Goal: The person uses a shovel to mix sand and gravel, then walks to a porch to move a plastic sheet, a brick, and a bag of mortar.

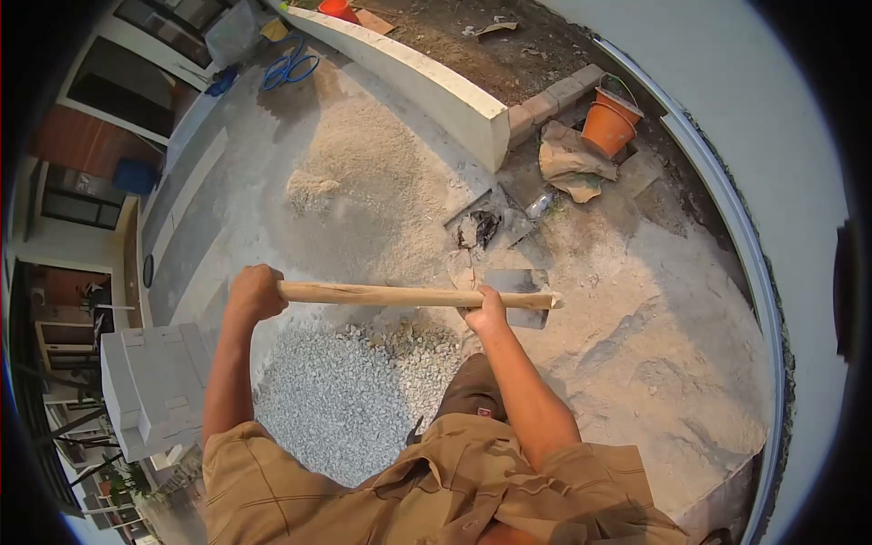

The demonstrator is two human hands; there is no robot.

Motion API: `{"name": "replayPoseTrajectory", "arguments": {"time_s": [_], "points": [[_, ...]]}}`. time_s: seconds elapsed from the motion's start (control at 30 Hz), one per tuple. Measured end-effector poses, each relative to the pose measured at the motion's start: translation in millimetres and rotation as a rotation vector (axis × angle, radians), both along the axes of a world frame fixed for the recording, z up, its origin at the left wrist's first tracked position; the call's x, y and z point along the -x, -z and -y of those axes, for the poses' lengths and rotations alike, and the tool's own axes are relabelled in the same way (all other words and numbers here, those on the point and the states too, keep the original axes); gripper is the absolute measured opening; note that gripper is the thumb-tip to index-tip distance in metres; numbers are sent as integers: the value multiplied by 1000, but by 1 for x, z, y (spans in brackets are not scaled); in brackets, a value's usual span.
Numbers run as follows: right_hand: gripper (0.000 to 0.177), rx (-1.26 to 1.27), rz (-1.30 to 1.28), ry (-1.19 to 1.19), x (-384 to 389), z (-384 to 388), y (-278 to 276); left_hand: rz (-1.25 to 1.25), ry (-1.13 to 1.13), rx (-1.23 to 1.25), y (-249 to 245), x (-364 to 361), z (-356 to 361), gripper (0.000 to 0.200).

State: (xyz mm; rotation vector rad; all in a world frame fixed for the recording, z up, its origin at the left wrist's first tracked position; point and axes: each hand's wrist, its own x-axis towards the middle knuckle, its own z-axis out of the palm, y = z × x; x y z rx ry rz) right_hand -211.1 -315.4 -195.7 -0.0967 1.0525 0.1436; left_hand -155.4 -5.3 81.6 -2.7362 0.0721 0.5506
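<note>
A hoe is held level across my body by its pale wooden handle (381, 294). My left hand (257, 292) is closed around the handle's left end. Farther along, close to the blade end, my right hand (488, 312) wraps the same handle. The flat metal hoe blade (527, 317) shows behind and below the handle's right end, partly covered by the handle and my hand. Beneath the blade lies a pale sand heap (654, 363). Grey gravel (336, 391) is piled under the handle, near my feet.
Another sandy pile (372, 163) spreads ahead. A dark crumpled bag (479, 229) and a plastic bottle (540, 205) lie between the piles. Torn paper sacks (568, 154) sit beside an orange bucket (610, 123). A low wall (427, 77) runs ahead; white blocks (154, 386) are stacked left.
</note>
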Motion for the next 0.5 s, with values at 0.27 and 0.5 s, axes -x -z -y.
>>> {"name": "replayPoseTrajectory", "arguments": {"time_s": [0.27,0.5], "points": [[9,1043,-34,304,154,362,-72,-995,313,998,222,158,281,41],[71,1671,-141,92,139,431,-150,-661,439,1227,169,166,578,42]]}}
